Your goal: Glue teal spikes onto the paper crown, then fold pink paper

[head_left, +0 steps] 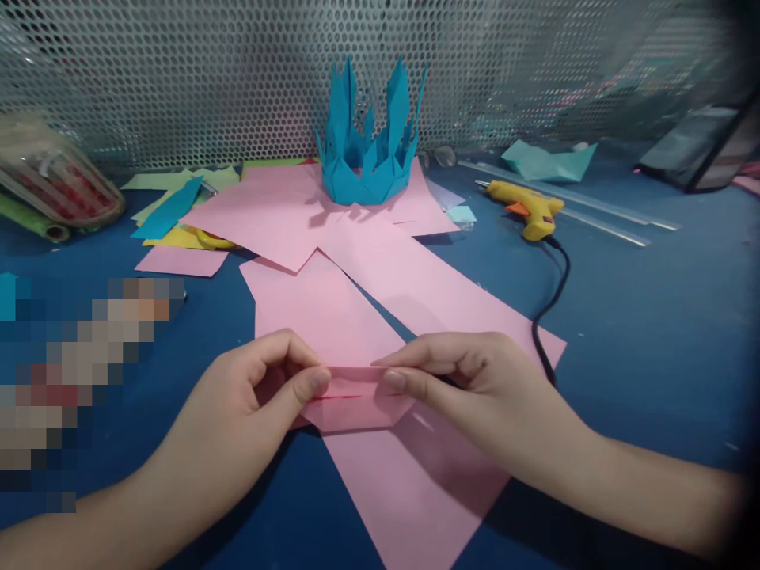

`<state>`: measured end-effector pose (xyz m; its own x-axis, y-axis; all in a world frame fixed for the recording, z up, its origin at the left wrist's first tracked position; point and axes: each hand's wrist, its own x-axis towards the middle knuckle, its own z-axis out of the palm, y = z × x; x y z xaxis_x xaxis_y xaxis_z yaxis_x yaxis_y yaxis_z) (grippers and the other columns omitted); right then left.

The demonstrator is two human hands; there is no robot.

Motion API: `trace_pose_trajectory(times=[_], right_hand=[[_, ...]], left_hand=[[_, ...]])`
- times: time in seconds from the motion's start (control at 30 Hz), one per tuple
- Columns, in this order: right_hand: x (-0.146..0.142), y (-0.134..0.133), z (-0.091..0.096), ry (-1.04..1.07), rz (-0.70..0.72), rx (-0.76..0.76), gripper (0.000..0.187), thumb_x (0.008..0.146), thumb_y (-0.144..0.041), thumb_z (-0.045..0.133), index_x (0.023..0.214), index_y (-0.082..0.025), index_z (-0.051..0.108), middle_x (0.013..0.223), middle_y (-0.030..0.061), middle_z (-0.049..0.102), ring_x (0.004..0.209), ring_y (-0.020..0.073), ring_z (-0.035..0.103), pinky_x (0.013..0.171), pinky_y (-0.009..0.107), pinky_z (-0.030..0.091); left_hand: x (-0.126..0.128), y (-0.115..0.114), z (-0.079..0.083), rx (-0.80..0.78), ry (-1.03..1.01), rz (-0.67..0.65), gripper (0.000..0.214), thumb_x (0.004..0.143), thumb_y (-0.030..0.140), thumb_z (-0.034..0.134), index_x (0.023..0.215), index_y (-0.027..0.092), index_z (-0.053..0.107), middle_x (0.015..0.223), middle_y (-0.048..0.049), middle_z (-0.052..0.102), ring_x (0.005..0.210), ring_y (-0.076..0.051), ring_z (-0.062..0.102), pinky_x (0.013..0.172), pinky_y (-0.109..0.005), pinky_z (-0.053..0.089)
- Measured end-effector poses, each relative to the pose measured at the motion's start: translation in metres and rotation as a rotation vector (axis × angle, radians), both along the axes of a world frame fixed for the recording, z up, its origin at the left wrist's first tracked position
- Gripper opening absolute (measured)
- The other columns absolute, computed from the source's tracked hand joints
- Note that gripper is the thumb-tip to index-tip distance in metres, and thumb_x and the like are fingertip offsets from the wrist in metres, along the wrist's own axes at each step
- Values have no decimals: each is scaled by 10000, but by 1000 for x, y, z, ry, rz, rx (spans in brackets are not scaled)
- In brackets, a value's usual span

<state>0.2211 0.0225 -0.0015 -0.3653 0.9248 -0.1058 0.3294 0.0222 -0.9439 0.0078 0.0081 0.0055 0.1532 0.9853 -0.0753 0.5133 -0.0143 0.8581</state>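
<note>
Between my two hands is a folded piece of pink paper point(359, 412), its upper edge raised and a crease running across it. My left hand point(261, 396) pinches the left end of that edge between thumb and fingers. At the other end, my right hand point(469, 380) pinches the edge the same way. Beneath lies a long pink paper strip point(416, 491), slanting toward the front. Another pink strip point(409, 277) runs diagonally behind my right hand. Farther back, a blue folded-paper crown point(368, 178) with tall points stands on pink sheets point(255, 206).
A yellow glue gun point(531, 207) with a black cord point(555, 301) lies right, near clear glue sticks point(606, 226). A teal paper piece point(549, 162) sits behind. At left are a jar point(59, 174), a green roll point(36, 220) and a blue strip point(169, 210). Perforated metal mesh point(207, 87) stands behind.
</note>
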Motion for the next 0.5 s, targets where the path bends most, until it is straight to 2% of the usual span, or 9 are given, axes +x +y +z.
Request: trace_pose_trajectory(times=[0.2,0.3,0.4,0.5], right_hand=[[1,-1,1,50,-113,-50,156,739,-334,749,641,-214,732,563,2,701,480,103,585,442,183,445],[0,-1,0,67,-150,-67,166,708,-331,774,617,-203,719,512,-3,664,444,91,537,421,180,406],[0,0,-2,64,-151,-57,187,715,-350,771,625,-196,713,409,-36,566,370,67,438,377,178,329],[1,-1,-3,63,-153,-41,245,725,-381,769,599,-193,676,378,-51,519,342,54,394,362,179,283]], left_hand=[[1,0,-1,57,23,29,222,790,351,625,595,244,633,536,66,585,497,-95,536,466,-149,441],[2,0,-1,26,12,52,237,785,379,628,591,243,632,539,64,578,501,-99,538,475,-156,446],[2,0,-1,10,6,63,255,790,399,623,589,241,627,542,62,575,520,-105,563,495,-164,450],[2,1,1,0,19,85,319,758,437,640,530,227,567,474,67,520,438,-92,485,419,-163,379]])
